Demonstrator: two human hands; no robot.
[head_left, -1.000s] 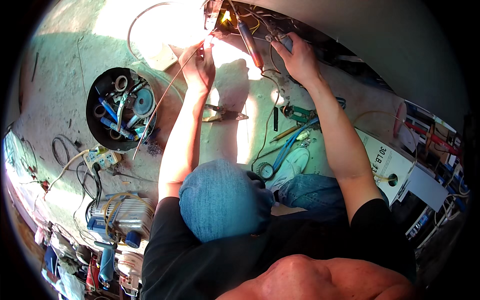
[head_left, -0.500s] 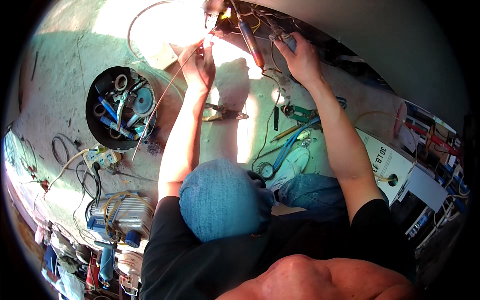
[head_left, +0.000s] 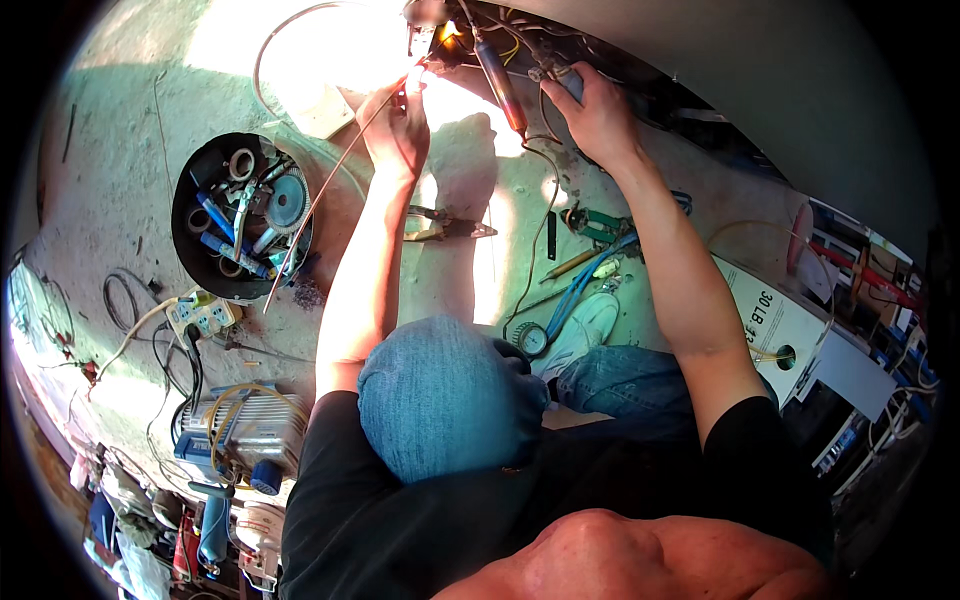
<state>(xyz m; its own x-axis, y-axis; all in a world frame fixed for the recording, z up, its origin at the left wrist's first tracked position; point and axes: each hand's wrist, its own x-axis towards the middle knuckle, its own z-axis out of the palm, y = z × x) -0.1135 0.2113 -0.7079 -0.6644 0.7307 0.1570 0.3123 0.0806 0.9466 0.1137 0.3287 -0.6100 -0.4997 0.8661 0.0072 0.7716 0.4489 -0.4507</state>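
Note:
My left hand (head_left: 397, 135) is closed in a pinch around a thin copper-coloured brazing rod (head_left: 330, 190), which slants down to the left past a tool bucket. The rod's upper end reaches toward an orange flame (head_left: 449, 33) by the dark opening of the appliance. Wrapped round the grey body of a gas torch (head_left: 571, 82) is my right hand (head_left: 607, 125); the torch points up and left. Between my hands hangs a copper filter drier (head_left: 502, 90), with a thin tube running from its lower end. Glare and wiring partly hide the spot at the flame.
Pliers (head_left: 450, 228), a green-handled tool (head_left: 592, 224) and a pressure gauge (head_left: 531, 339) with blue hoses lie on the floor. At left stand a black bucket (head_left: 181, 225) of tools, a power strip (head_left: 203, 314) and a pump (head_left: 250, 425). A white box (head_left: 770, 325) is at right.
My right hand and the torch have shifted slightly left and up. The flame looks more orange than before. My left hand and the rod have barely moved.

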